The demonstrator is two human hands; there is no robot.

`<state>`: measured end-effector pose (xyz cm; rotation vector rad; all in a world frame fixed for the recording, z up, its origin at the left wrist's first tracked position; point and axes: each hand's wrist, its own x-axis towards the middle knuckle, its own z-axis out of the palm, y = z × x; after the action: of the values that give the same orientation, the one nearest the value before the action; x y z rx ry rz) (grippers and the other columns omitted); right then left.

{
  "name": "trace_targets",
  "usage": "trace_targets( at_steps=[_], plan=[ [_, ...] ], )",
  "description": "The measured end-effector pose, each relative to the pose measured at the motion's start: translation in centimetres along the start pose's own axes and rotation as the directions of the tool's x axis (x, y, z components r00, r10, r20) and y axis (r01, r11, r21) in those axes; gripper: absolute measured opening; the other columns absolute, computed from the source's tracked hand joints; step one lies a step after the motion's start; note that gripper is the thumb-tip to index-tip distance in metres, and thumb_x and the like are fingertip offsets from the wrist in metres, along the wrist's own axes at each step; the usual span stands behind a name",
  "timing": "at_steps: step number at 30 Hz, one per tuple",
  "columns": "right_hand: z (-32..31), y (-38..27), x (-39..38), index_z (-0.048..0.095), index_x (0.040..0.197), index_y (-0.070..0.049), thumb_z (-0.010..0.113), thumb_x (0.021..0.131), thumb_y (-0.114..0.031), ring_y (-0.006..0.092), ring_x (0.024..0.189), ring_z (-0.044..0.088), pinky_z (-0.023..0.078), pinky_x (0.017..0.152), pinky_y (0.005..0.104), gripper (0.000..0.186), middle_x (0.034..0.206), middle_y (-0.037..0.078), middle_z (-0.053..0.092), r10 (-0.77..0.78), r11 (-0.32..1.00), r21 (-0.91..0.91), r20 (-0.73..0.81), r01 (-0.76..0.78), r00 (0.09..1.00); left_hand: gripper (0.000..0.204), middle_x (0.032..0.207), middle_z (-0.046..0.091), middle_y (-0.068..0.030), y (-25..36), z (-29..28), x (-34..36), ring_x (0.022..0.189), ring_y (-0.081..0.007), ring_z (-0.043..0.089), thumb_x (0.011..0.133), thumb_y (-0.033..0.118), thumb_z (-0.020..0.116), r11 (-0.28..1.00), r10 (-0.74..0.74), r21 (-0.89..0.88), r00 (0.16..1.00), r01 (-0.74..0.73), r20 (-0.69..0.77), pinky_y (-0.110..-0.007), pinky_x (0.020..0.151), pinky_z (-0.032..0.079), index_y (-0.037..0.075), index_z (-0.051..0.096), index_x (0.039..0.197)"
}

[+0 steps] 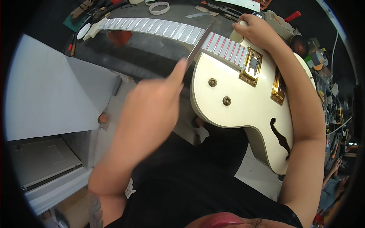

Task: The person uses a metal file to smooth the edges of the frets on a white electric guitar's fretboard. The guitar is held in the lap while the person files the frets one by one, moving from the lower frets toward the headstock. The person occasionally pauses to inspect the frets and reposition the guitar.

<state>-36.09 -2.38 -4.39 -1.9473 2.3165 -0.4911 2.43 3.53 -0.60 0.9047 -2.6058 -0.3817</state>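
Observation:
A cream hollow-body electric guitar lies across my lap and the bench, its neck pointing left. Silvery covering lies between the frets on the fretboard; the frets nearest the body look red. My left hand, slightly blurred, is closed around a thin file, with the index finger stretched along it. The file crosses the fretboard near where neck meets body. My right hand grips the far upper horn of the body, fingers curled over its edge. That forearm rests across the guitar top, partly covering the gold bridge-side pickup.
A roll of tape lies on the dark bench beyond the neck. Hand tools crowd the bench's far left, and jars and tools the right. A white cabinet stands at left. Another person is at the far right.

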Motion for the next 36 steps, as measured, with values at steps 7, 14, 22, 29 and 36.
trace_targets(
  at_steps=[7,14,22,29,36],
  plan=[
    [0.7,0.6,0.6,0.074,0.122,0.000,0.070,0.101,-0.049,0.0358,0.100,0.075,0.057,0.093,0.0430,0.054,0.106,0.024,0.078,-0.061,0.998,-0.009,-0.039,0.061,0.997,0.046,0.085,0.071,-0.0269,-0.4,1.2,3.4,0.082,-0.0467,0.071,0.102,0.007,0.064,0.999,-0.045,-0.029,0.999,0.045,-0.017,-0.054,0.074,0.056,0.000,0.064,0.147],
    [0.2,0.3,-0.2,0.074,0.122,-0.001,0.070,0.100,-0.048,0.0365,0.099,0.076,0.057,0.092,0.0433,0.052,0.106,0.024,0.079,-0.011,1.000,0.023,0.039,0.010,0.999,0.048,0.084,0.070,-0.0268,1.3,-1.4,-5.6,0.079,-0.0466,0.069,0.100,0.003,0.066,0.985,-0.132,-0.103,0.990,0.137,0.048,-0.054,0.072,0.053,0.000,0.064,0.149],
    [0.8,0.1,0.9,0.074,0.123,-0.002,0.071,0.100,-0.049,0.0364,0.098,0.076,0.058,0.091,0.0443,0.052,0.106,0.023,0.079,-0.057,0.998,-0.004,-0.028,0.056,0.998,0.043,0.083,0.072,-0.0255,-1.2,2.1,6.4,0.080,-0.0441,0.073,0.101,0.004,0.065,1.000,-0.019,0.000,0.998,0.019,-0.060,-0.054,0.072,0.055,-0.003,0.067,0.144],
    [0.4,-0.5,-0.2,0.075,0.122,-0.001,0.071,0.100,-0.048,0.0359,0.097,0.076,0.058,0.090,0.0440,0.051,0.105,0.023,0.079,0.032,0.999,0.019,0.044,-0.032,0.999,0.048,0.082,0.070,-0.0260,1.5,-2.4,-6.7,0.076,-0.0451,0.070,0.100,0.004,0.070,0.966,-0.213,-0.136,0.974,0.222,0.079,-0.053,0.070,0.053,0.003,0.067,0.147],
    [0.0,-1.3,0.5,0.075,0.122,-0.002,0.071,0.100,-0.049,0.0348,0.096,0.076,0.058,0.090,0.0428,0.052,0.104,0.023,0.079,-0.018,0.999,0.032,0.021,0.017,1.000,0.047,0.083,0.070,-0.0269,-1.4,2.4,6.7,0.080,-0.0455,0.071,0.102,0.006,0.068,1.000,0.025,-0.014,0.992,-0.027,-0.123,-0.054,0.074,0.053,0.003,0.066,0.148]
  ],
)
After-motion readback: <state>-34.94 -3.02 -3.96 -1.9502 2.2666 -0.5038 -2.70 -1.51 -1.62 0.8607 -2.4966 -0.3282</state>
